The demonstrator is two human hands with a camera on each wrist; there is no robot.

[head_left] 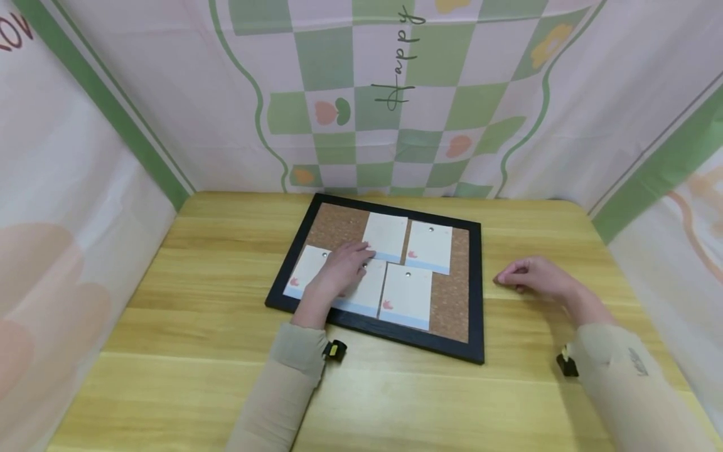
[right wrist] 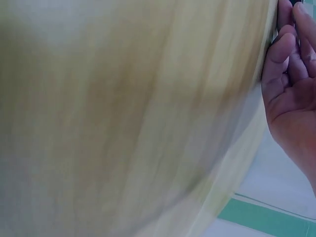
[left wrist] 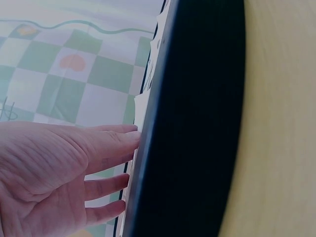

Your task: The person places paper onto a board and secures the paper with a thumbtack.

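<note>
A cork board [head_left: 450, 307] in a black frame lies on the table with several white cards on it. Silver thumbtacks [head_left: 408, 274] show near the top of some cards. My left hand [head_left: 342, 267] reaches over the lower row, its fingertips on the lower left part of the upper middle card [head_left: 388, 232], where no tack is visible. Fairly straight fingers touch the board's face in the left wrist view. Right of the board, my right hand [head_left: 533, 275] is low over the table, thumb and forefinger pinched on a small dark object, too small to identify.
The wooden table [head_left: 198, 295] extends around the board. Behind it hangs a checkered cloth [head_left: 378, 113], with more cloth at both sides. The board's raised black frame [head_left: 476, 301] stands between the cards and my right hand.
</note>
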